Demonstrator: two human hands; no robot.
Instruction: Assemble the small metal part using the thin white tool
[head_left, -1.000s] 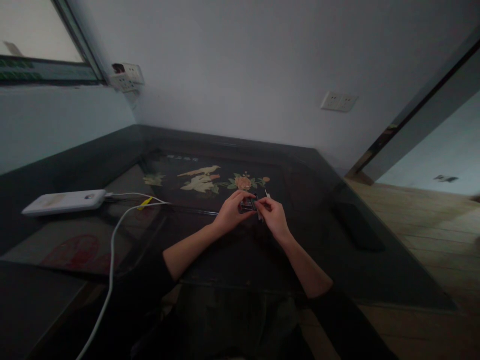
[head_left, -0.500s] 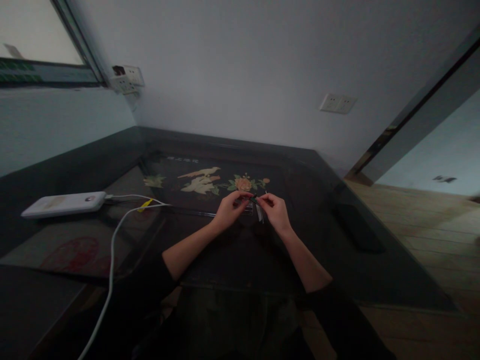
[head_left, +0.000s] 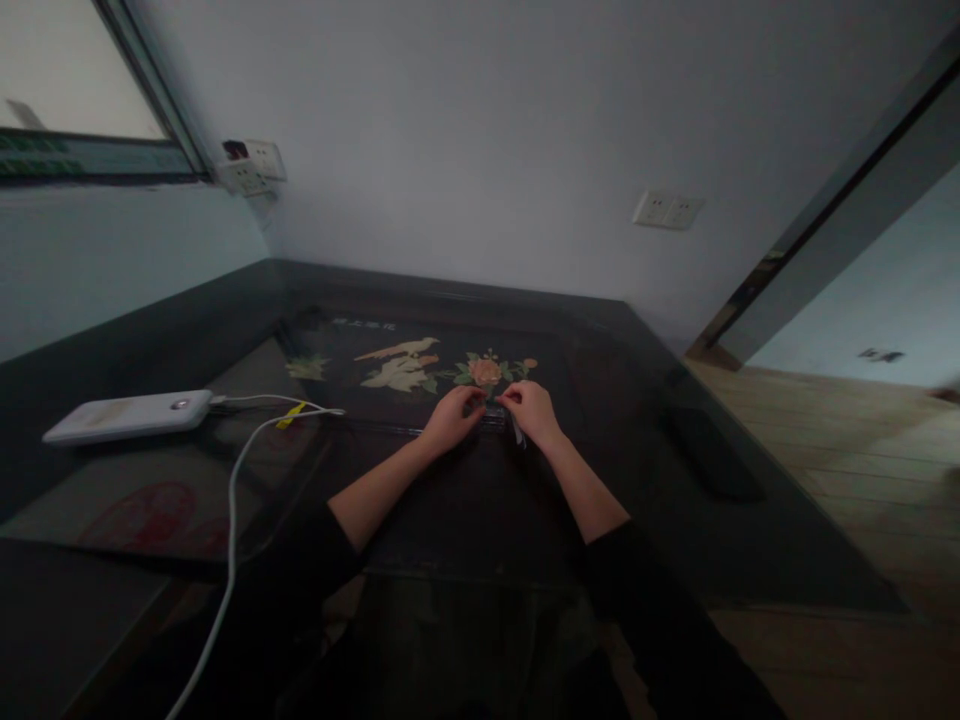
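My left hand [head_left: 451, 419] is closed, its thumb and fingertips bent together above the dark tabletop [head_left: 450, 520]. Close to its right, my right hand [head_left: 535, 412] pinches with thumb and forefinger. Whatever sits in the fingertips is too small and dim to name. Just below the fingertips lies a small, shiny, clear-looking piece [head_left: 493, 420]. A thin whitish strip [head_left: 519, 436] hangs or lies under my right hand; I cannot tell whether the hand holds it.
A white power bank [head_left: 131, 415] lies at the left, with a white cable [head_left: 231, 520] and yellow tag [head_left: 291, 415]. A dark flat phone-like object [head_left: 711, 455] is at the right. A wall [head_left: 450, 150] with sockets [head_left: 667, 210] stands behind the table.
Both hands have come slightly left. The small dark green thing that showed between the fingertips is now mostly hidden. The view has shifted a little.
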